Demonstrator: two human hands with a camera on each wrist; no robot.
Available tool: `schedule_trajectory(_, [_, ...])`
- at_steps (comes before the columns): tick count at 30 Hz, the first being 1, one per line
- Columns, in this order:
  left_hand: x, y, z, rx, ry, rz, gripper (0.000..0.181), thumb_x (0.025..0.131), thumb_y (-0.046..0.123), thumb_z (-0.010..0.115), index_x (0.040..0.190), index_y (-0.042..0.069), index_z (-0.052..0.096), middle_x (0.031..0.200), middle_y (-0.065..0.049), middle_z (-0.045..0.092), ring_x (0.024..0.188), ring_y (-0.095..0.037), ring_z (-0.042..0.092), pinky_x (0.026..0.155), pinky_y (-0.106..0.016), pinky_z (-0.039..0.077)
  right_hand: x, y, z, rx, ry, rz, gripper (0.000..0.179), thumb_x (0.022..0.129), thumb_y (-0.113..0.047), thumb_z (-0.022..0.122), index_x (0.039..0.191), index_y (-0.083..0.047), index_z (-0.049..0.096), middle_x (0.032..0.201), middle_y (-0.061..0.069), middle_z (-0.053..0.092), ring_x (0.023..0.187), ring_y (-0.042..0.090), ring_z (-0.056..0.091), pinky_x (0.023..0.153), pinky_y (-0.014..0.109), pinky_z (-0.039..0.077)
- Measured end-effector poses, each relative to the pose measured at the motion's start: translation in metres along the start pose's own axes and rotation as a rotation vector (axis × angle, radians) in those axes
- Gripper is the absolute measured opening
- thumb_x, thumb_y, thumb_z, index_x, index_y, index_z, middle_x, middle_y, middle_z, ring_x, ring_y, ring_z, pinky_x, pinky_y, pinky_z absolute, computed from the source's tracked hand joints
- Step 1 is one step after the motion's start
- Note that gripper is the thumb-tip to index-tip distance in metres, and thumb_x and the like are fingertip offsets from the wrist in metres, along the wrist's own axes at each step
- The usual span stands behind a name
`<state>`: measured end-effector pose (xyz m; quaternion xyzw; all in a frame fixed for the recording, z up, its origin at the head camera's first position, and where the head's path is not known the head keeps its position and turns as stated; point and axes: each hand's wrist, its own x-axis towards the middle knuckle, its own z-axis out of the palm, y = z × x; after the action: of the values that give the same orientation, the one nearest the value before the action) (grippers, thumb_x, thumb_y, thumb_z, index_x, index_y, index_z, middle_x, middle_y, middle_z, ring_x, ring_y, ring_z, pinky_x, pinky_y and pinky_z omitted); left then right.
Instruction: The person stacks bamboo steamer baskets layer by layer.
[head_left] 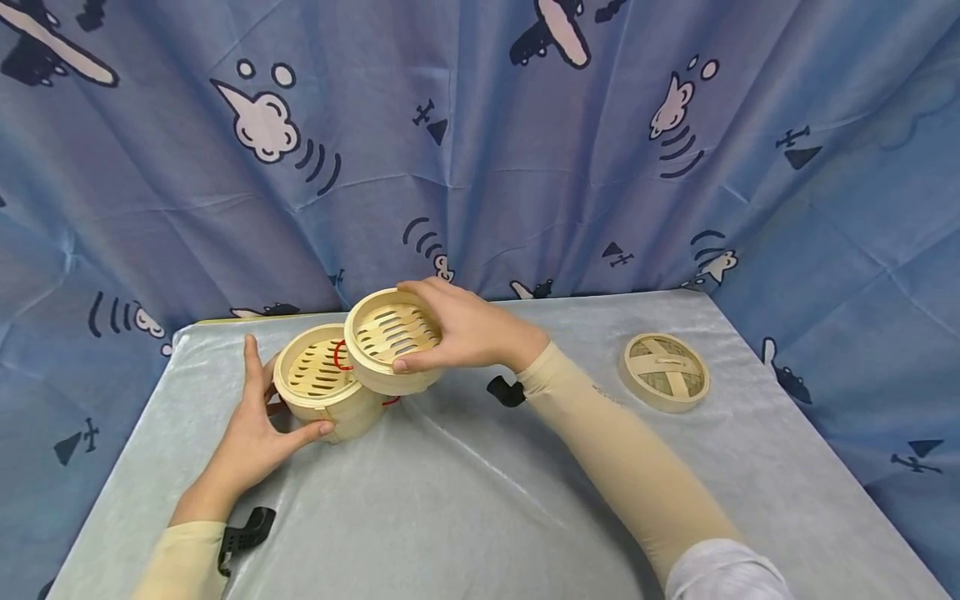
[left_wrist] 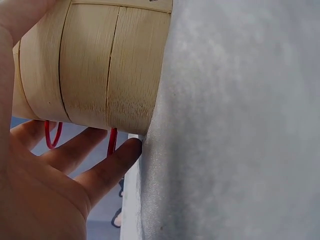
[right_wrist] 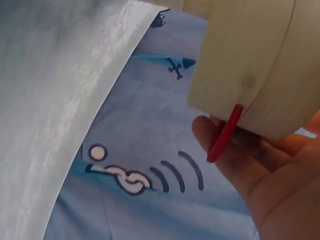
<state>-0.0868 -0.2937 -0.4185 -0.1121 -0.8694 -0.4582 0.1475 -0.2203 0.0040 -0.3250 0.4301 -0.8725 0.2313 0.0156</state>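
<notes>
My left hand [head_left: 251,429] holds a round bamboo steamer basket [head_left: 352,415] on the table, thumb at its front and fingers around the far left side. Two red loops [left_wrist: 112,141] stick out of its wall near the fingers in the left wrist view. My right hand [head_left: 476,329] grips a second bamboo steamer basket [head_left: 393,382] by its rim, thumb in front. Tilted and raised, this one overlaps the right edge of the first in the head view; whether they touch I cannot tell. Slatted bases show inside both. A red loop [right_wrist: 227,132] hangs from the raised basket's wall.
To the right on the grey cloth-covered table [head_left: 480,517] lies a woven bamboo steamer lid [head_left: 666,372] with a strap handle. Behind the table hangs a blue patterned curtain [head_left: 480,125]. Black wrist gear [head_left: 251,529] is on the left wrist.
</notes>
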Motion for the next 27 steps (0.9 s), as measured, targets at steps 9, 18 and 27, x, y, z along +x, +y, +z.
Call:
schedule_trajectory(9, [0.002,-0.036,0.005,-0.009,0.009,0.009,0.15,0.065,0.018,0.096,0.155,0.032,-0.024,0.157,0.0,0.036,0.122,0.001,0.047,0.091,-0.009,0.039,0.019,-0.018,0.008,-0.01,-0.027,0.06,0.11,0.067,-0.089,0.058,0.149,-0.019,0.04,0.135,0.0,0.049,0.115,0.008,0.049,0.097,0.031,0.045])
schedule_trajectory(18, [0.002,-0.001,0.002,0.0,-0.001,0.031,0.151,0.065,0.006,0.094,0.154,0.027,-0.026,0.154,-0.01,0.039,0.122,-0.004,0.049,0.09,-0.01,0.04,0.03,-0.035,0.019,-0.022,-0.041,0.115,0.109,0.068,-0.09,0.055,0.148,-0.018,0.04,0.131,0.002,0.051,0.112,0.012,0.052,0.093,0.035,0.048])
schedule_trajectory(27, [0.0,0.003,0.0,-0.005,-0.017,-0.013,0.151,0.067,0.005,0.093,0.152,0.031,-0.029,0.155,-0.016,0.035,0.125,-0.034,0.051,0.09,-0.009,0.04,0.045,-0.056,0.026,-0.067,-0.05,0.145,0.114,0.068,-0.092,0.052,0.149,-0.012,0.038,0.132,0.007,0.051,0.114,0.019,0.054,0.094,0.037,0.049])
